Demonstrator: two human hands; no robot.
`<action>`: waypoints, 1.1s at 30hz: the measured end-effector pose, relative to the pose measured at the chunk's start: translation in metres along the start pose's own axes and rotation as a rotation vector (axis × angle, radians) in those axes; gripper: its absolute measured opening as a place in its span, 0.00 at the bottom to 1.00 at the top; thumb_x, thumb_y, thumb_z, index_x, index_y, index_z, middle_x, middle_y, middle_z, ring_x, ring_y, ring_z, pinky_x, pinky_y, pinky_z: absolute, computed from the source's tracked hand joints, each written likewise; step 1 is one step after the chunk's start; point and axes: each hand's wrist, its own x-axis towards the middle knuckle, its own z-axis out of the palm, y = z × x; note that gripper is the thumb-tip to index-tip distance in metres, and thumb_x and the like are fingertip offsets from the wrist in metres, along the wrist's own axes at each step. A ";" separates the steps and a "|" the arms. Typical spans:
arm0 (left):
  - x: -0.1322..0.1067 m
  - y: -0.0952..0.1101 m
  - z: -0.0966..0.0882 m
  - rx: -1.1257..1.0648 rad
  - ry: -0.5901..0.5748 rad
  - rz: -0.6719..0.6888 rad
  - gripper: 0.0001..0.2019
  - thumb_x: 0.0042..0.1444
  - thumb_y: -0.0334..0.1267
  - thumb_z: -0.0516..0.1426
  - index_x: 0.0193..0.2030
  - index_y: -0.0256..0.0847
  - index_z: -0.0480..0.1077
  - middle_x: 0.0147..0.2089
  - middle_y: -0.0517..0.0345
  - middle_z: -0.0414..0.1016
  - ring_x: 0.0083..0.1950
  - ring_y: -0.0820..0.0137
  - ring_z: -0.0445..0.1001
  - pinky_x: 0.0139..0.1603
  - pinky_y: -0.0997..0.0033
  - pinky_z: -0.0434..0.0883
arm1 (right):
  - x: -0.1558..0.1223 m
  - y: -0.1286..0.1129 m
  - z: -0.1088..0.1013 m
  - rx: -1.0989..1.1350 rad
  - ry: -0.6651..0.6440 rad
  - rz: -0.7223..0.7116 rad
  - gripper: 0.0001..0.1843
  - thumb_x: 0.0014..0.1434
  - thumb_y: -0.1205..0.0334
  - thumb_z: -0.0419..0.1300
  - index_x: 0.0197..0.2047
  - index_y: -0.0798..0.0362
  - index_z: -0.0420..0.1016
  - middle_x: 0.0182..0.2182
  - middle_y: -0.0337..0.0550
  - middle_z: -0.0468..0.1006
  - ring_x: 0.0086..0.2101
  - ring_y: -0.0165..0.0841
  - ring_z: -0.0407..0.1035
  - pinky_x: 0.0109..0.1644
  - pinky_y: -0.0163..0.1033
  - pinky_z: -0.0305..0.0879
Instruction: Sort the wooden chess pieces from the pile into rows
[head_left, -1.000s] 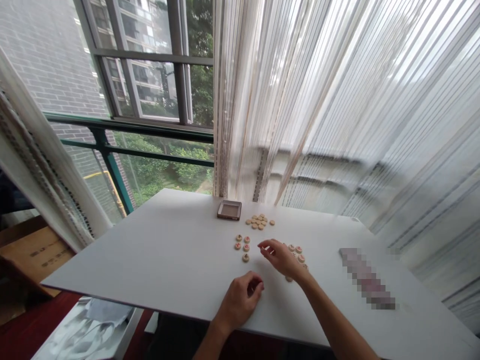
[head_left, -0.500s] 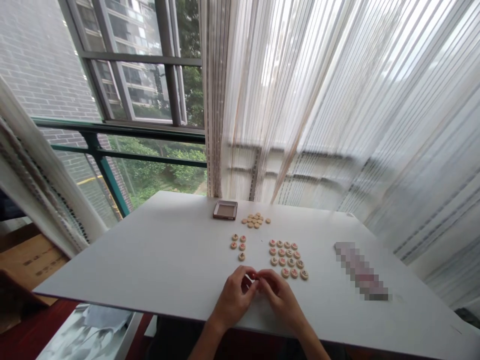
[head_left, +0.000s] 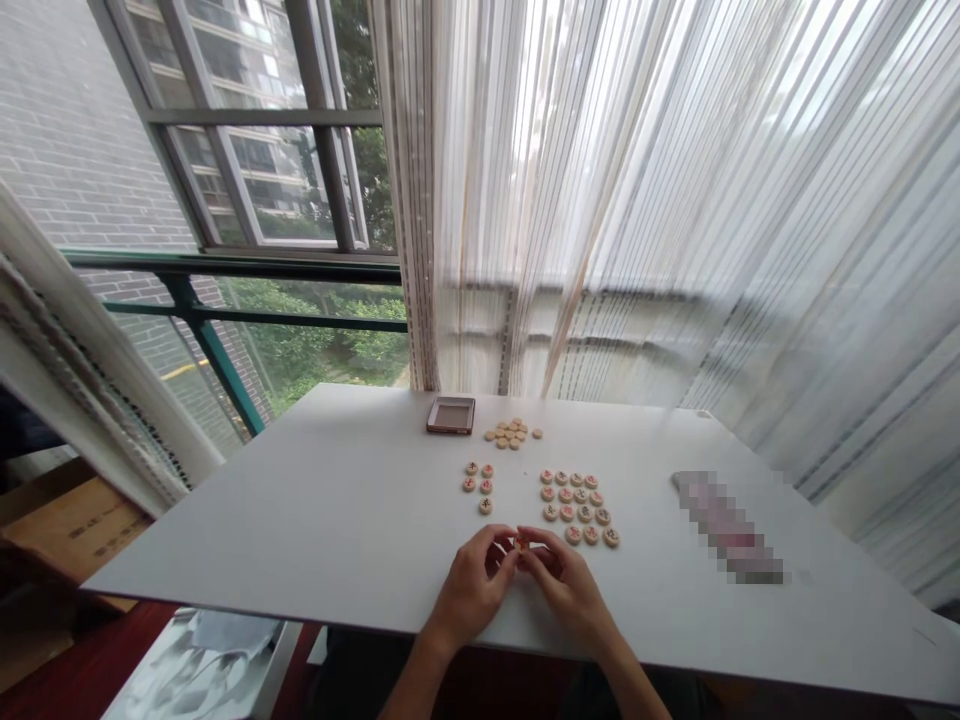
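Near the front edge of the white table [head_left: 337, 530], my left hand [head_left: 474, 580] and my right hand [head_left: 564, 580] meet at the fingertips. Pinched between them is a small round Chinese chess piece [head_left: 521, 546] with red marking, partly covered by the fingers. Just to the right lie several face-up wooden pieces with red or black characters [head_left: 567, 513], set out in rows. A smaller face-up group, with this piece [head_left: 486, 507] nearest me, lies beyond my left hand. Farther back is a cluster of plain-looking pieces [head_left: 512, 434], no characters showing.
An open shallow box [head_left: 451, 416] stands at the table's far edge, left of the plain cluster. A blurred-out flat object [head_left: 727, 528] lies on the right. Sheer curtains [head_left: 555, 200] hang behind the table; a cardboard box [head_left: 60, 520] is at lower left.
The piece between my fingertips has turned, so more of its red-marked face shows. My hands stay together in about the same place; the view has shifted slightly.
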 end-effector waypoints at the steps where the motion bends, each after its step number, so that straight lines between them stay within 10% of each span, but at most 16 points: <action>1: 0.000 0.000 0.000 0.000 -0.002 -0.001 0.10 0.63 0.40 0.55 0.48 0.42 0.70 0.41 0.55 0.78 0.39 0.69 0.77 0.42 0.72 0.74 | 0.000 0.000 0.000 0.013 -0.002 -0.002 0.22 0.59 0.47 0.63 0.53 0.48 0.73 0.43 0.48 0.81 0.44 0.42 0.77 0.52 0.48 0.72; 33: 0.001 -0.006 0.000 -0.076 -0.029 -0.018 0.14 0.64 0.42 0.55 0.53 0.41 0.71 0.42 0.52 0.78 0.38 0.68 0.77 0.42 0.70 0.74 | -0.003 -0.003 0.007 -0.040 0.070 -0.072 0.14 0.61 0.53 0.62 0.47 0.50 0.71 0.42 0.47 0.80 0.43 0.41 0.76 0.48 0.44 0.73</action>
